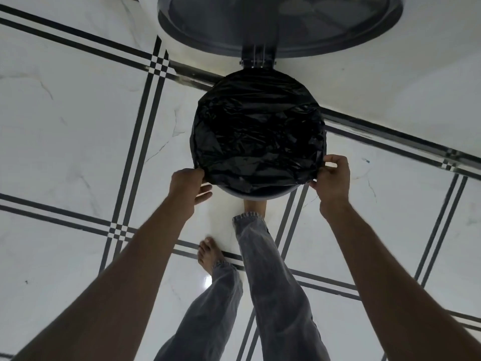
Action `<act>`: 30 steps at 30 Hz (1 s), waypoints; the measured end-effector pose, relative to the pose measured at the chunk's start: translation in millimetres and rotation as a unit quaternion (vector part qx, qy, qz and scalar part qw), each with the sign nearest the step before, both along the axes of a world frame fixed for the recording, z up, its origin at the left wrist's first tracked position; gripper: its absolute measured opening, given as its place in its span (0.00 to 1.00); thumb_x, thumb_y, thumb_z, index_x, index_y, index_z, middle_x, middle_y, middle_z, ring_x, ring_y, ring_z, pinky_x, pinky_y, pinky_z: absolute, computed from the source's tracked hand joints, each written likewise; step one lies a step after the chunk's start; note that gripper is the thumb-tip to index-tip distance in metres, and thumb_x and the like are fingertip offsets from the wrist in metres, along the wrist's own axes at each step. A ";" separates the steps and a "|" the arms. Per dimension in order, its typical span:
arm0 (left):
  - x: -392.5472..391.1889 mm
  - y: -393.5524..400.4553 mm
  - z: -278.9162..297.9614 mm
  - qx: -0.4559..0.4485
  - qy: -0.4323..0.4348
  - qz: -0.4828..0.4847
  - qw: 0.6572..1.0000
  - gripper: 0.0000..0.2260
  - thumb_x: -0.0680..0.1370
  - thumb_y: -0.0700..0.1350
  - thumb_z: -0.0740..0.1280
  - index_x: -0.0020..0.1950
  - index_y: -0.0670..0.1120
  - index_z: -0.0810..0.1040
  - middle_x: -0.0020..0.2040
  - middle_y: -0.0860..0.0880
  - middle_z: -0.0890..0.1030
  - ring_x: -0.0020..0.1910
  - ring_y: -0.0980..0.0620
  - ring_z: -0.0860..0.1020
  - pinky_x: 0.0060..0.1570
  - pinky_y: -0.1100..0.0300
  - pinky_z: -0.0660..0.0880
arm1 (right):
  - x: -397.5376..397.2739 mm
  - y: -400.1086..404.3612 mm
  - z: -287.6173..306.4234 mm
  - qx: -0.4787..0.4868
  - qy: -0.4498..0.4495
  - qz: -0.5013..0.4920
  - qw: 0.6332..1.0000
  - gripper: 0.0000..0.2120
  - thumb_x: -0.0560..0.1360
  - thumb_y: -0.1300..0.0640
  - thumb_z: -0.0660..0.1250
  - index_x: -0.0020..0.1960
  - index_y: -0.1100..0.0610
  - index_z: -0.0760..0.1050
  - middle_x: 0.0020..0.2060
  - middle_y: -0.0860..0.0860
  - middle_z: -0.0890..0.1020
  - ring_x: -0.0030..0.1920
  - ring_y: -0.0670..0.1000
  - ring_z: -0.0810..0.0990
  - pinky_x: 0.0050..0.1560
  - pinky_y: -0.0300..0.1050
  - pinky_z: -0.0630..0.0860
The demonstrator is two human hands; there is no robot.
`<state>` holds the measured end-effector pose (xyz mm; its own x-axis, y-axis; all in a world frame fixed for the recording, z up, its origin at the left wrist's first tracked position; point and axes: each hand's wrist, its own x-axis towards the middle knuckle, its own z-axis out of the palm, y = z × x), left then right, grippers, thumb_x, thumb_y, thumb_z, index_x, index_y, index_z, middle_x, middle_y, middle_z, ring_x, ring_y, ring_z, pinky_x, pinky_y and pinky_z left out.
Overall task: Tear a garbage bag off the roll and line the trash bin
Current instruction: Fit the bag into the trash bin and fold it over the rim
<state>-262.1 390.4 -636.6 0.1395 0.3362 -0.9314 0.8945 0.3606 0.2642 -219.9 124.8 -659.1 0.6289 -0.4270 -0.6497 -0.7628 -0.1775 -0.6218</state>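
Plastic of the black garbage bag [257, 131] covers the whole mouth of the round trash bin [256, 192], its edge folded over the rim. I see my left hand [188, 187] at the near left of the rim, thumb and forefinger pinching the bag's edge, other fingers loosely extended. My right hand [331, 178] grips the edge at the near right, fingers curled closed on it. The lid [278, 24] stands open behind. One bare foot [255, 205] reaches under the bin on the white tiled floor [78, 126].
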 end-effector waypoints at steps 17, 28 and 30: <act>-10.8 -5.0 -11.6 0.034 -0.012 -0.063 0.997 0.05 0.77 0.37 0.69 0.52 0.41 0.77 0.42 0.44 0.83 0.36 0.48 0.82 0.39 0.56 0.83 | -9.6 9.9 3.9 0.095 -0.021 -0.083 0.992 0.12 0.75 0.65 0.62 0.44 0.56 0.83 0.40 0.53 0.83 0.41 0.51 0.80 0.47 0.46 0.79; -14.9 -0.3 -8.1 -0.043 -0.019 0.105 0.993 0.06 0.78 0.35 0.65 0.53 0.40 0.78 0.46 0.43 0.82 0.41 0.50 0.80 0.45 0.57 0.81 | -28.0 -8.2 10.8 0.150 -0.039 -0.002 0.988 0.27 0.71 0.79 0.62 0.66 0.61 0.77 0.53 0.50 0.85 0.57 0.53 0.84 0.57 0.46 0.81; -17.6 1.0 -6.2 -0.095 -0.039 0.205 0.973 0.06 0.80 0.36 0.60 0.49 0.41 0.76 0.44 0.44 0.79 0.42 0.49 0.79 0.46 0.56 0.80 | -30.7 -11.6 11.9 0.151 -0.040 0.025 0.987 0.28 0.71 0.80 0.63 0.66 0.59 0.77 0.54 0.52 0.85 0.56 0.54 0.84 0.56 0.46 0.81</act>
